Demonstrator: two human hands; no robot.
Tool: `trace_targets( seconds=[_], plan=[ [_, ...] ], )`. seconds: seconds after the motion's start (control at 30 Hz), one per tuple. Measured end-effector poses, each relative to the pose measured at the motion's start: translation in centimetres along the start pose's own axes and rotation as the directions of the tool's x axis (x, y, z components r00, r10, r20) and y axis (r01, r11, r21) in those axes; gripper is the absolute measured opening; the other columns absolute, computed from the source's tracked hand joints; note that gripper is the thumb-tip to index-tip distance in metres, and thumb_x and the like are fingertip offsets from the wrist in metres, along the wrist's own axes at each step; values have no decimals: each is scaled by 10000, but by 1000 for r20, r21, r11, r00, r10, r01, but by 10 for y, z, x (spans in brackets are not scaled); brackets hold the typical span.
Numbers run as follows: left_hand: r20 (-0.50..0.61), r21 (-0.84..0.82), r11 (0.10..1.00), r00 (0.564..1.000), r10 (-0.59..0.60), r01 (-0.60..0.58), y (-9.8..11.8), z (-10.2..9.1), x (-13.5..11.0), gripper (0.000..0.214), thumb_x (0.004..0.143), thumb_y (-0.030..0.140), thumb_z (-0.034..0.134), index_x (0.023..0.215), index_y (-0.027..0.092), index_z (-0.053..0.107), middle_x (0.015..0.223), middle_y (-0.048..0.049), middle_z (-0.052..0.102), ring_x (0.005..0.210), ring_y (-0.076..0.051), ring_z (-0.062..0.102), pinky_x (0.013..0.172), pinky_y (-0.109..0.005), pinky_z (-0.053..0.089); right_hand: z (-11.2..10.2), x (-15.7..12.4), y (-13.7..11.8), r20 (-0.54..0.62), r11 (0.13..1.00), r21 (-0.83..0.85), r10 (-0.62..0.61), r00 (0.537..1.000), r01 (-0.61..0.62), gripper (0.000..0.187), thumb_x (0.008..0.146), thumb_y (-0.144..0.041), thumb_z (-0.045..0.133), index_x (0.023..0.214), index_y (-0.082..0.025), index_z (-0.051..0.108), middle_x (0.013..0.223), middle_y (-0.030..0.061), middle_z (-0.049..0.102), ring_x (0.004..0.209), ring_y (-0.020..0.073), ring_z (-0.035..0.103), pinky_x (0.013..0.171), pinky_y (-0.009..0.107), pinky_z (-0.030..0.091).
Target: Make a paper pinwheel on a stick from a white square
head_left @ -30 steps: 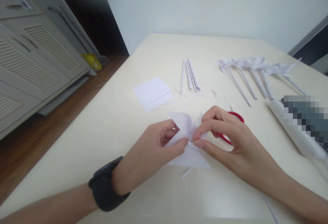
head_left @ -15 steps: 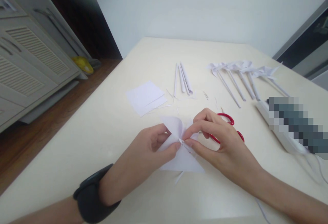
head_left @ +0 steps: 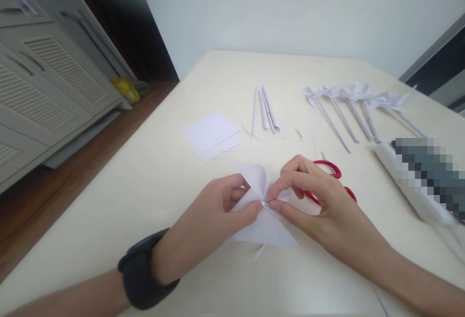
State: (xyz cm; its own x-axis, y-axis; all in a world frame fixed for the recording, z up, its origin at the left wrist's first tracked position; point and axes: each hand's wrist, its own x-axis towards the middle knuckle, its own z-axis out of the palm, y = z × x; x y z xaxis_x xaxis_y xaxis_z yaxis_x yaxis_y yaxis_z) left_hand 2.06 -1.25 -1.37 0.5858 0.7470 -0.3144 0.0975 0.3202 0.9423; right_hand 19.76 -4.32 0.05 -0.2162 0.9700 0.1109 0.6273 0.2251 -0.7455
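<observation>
A white paper pinwheel (head_left: 267, 232) is between my hands, its corners curled in toward the centre. My left hand (head_left: 225, 210) is closed on its left side, thumb pressed near the middle. The fingertips of my right hand (head_left: 314, 198) pinch at the centre, where a small pale tip shows between the two thumbs. A thin white strip (head_left: 259, 252) pokes out below the paper's lower edge; whether it is joined to the pinwheel I cannot tell. Red-handled scissors (head_left: 334, 168) lie beside my right hand, their blades hidden.
Square paper sheets (head_left: 212, 135) lie at the left, with thin paper scraps (head_left: 236, 149) nearby. Rolled paper sticks (head_left: 264, 109) lie farther back. Several finished pinwheels on sticks (head_left: 358, 92) rest at the back right. A white blurred-out device (head_left: 403, 181) with a cord stands at the right.
The view has swung slightly, so everything sits a little farther right. Both hands keep nearly the same pinch on the pinwheel's centre.
</observation>
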Motion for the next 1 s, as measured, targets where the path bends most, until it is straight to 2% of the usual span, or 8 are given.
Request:
trace_targets(
  seconds=[0.17, 0.37, 0.53, 0.87, 1.0],
  plan=[
    [-26, 34, 999, 1000, -10, 11, 0, -1, 0, 155, 818, 246, 523, 939, 192, 602, 768, -2, 647, 687, -144, 603, 585, -228, 465, 0, 0, 1, -18, 1000, -13, 0, 1000, -1, 118, 770, -143, 596, 772, -261, 601, 813, -15, 500, 739, 147, 480, 656, 292, 392],
    [-19, 43, 999, 1000, 14, -13, -1, -1, 0, 169, 777, 153, 541, 934, 194, 589, 767, 2, 646, 713, -156, 605, 610, -238, 461, 0, 0, 0, -28, 1000, -26, -1, 1000, 0, 131, 771, -135, 588, 768, -266, 590, 824, -10, 503, 729, 149, 479, 622, 288, 392],
    [-56, 84, 996, 998, 17, -12, -2, 0, 0, 117, 760, 187, 553, 873, 178, 578, 731, -3, 629, 690, -174, 607, 593, -251, 466, 1, 0, 0, -35, 999, -38, -8, 999, 7, 121, 766, -147, 593, 768, -268, 596, 814, -10, 508, 715, 149, 483, 625, 292, 403],
    [-1, 60, 995, 997, 81, -81, 0, 0, -2, 207, 800, 171, 515, 988, 200, 598, 823, -9, 662, 702, -141, 586, 601, -225, 448, 1, 2, 0, -20, 999, -38, 5, 1000, -6, 124, 768, -143, 577, 770, -266, 591, 825, -2, 512, 744, 162, 492, 633, 303, 415],
    [-20, 82, 992, 995, 100, -98, 0, 2, -2, 220, 805, 172, 497, 1002, 183, 595, 871, -38, 667, 698, -155, 605, 585, -233, 465, 2, 0, 0, -37, 999, -53, -14, 999, 12, 138, 759, -131, 575, 769, -267, 595, 827, 5, 518, 778, 176, 503, 642, 313, 429]
  ],
)
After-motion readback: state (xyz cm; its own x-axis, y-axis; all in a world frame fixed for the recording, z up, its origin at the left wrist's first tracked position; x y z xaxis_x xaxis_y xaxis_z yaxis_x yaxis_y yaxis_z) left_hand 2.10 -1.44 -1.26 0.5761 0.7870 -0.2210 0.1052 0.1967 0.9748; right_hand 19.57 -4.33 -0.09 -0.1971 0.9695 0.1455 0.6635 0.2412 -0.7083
